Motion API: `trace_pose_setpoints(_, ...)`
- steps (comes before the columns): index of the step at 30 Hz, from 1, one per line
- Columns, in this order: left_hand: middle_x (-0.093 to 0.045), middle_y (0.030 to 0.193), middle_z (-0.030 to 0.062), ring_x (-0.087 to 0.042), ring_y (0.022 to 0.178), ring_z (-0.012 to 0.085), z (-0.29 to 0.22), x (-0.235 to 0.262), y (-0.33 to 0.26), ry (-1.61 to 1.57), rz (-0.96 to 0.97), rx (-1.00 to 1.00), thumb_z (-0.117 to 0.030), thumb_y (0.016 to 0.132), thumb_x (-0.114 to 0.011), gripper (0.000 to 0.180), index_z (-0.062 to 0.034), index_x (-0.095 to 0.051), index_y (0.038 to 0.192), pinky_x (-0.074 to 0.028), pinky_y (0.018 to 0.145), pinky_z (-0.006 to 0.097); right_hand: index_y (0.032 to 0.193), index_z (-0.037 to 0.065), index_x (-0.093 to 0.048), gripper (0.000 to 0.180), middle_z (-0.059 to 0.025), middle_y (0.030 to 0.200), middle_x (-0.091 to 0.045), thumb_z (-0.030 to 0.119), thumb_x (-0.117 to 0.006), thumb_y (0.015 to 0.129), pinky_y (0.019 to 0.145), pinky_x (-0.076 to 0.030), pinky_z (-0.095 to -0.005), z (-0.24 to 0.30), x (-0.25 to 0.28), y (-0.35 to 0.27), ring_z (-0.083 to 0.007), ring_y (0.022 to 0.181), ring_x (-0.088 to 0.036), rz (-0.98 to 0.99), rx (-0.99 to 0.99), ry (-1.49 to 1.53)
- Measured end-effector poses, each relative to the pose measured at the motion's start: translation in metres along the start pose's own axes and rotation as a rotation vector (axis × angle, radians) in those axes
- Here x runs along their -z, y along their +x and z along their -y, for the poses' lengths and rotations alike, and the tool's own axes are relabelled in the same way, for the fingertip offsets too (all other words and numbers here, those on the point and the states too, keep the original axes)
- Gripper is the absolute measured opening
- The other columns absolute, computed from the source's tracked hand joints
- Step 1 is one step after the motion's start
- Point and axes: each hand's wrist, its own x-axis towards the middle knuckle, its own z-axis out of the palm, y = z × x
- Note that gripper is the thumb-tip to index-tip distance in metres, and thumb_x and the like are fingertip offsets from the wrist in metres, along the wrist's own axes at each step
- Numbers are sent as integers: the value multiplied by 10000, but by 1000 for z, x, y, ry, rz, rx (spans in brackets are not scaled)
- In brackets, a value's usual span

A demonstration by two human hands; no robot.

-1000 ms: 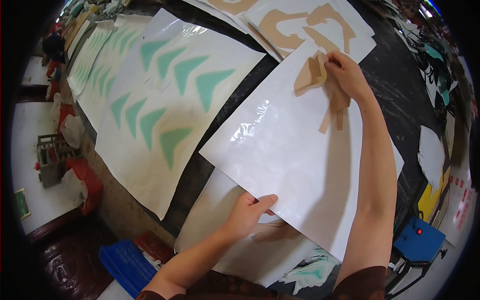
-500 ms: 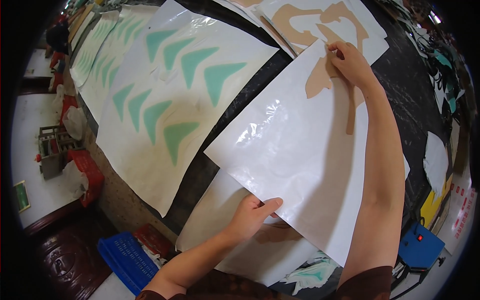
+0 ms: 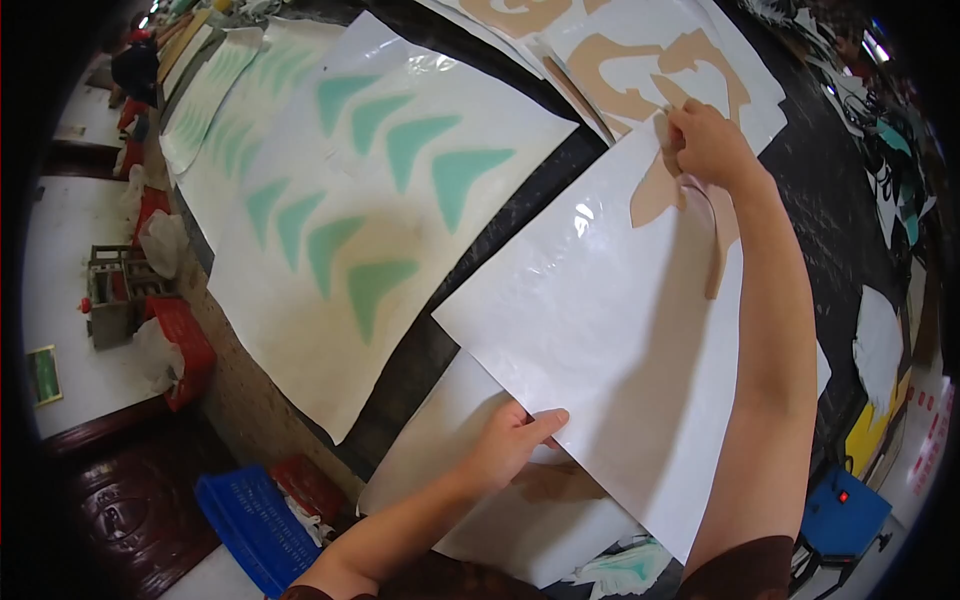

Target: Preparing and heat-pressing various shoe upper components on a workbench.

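Note:
A glossy white sheet (image 3: 570,310) lies slanted before me. Its near left edge is pinched between the thumb and fingers of my left hand (image 3: 515,440). At the far corner my right hand (image 3: 708,145) has its fingers closed on a thin tan cut-out piece (image 3: 655,195). That piece has a broad lobe and a narrow strip hanging toward me; the strip's upper part bows up off the sheet. My fingertips partly hide where it is held. Under the near edge lies another white sheet (image 3: 540,520) with a brownish shape, partly in shadow.
On the black table (image 3: 500,215), a large white sheet with green boomerang shapes (image 3: 385,285) lies left. Sheets with tan cut-outs (image 3: 615,75) lie beyond my right hand. Crumpled scraps (image 3: 630,568) sit near me. A blue basket (image 3: 255,530) stands lower left, a blue device (image 3: 845,505) lower right.
The tan piece's strip now curves up near my right fingers, where it lay flatter before. My left hand keeps its hold on the sheet edge. The whole view has shifted slightly.

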Motion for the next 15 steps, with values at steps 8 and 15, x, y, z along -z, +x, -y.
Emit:
trace_pose_setpoints(8, -690, 1043, 47, -634, 921, 130, -5, -3, 0, -38, -46, 11, -168, 951, -618, 207, -33, -648, 1104, -512, 783, 310, 891, 69, -605, 149, -78, 992, -632, 70, -600, 743, 816, -489, -359, -11, -4, -10, -268, 959, -594, 47, -185, 561)
trace_pose_setpoints(15, -689, 1046, 48, -638, 923, 130, -4, -1, 3, -24, -33, -6, -174, 953, -609, 212, -38, -645, 1111, -514, 786, 311, 973, 83, -635, 223, -89, 1031, -635, 68, -589, 756, 865, -481, -356, -20, -4, -24, -258, 988, -590, -36, -84, 425)
